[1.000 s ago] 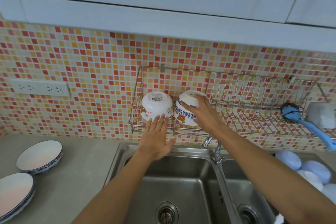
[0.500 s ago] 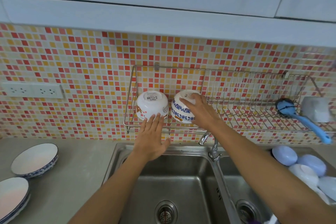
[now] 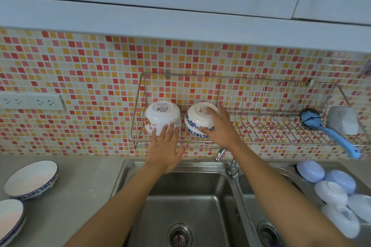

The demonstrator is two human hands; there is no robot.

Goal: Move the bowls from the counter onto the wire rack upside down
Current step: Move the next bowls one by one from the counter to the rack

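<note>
Two bowls stand upside down at the left end of the wire rack [image 3: 261, 106] on the tiled wall. The left one is a white bowl with an orange print [image 3: 160, 115]; my left hand [image 3: 166, 146] is flat and open, its fingertips touching this bowl's front. Beside it sits a white bowl with a blue pattern [image 3: 195, 119], and my right hand [image 3: 219, 128] is wrapped over its right side, gripping it. Two shallow blue-rimmed bowls [image 3: 32, 178] [image 3: 10, 216] rest upright on the counter at the far left.
A blue dish brush [image 3: 329, 132] and a grey cup [image 3: 343, 119] occupy the rack's right end. Below are a double steel sink [image 3: 190, 196] and a tap [image 3: 230, 164]. Several overturned white and pale blue bowls [image 3: 333, 192] lie in the right basin. A socket strip [image 3: 32, 102] is on the wall.
The blue-patterned bowl has tipped from tilted to flatter on the rack under my right hand. My left hand has stayed at the front of the orange-print bowl.
</note>
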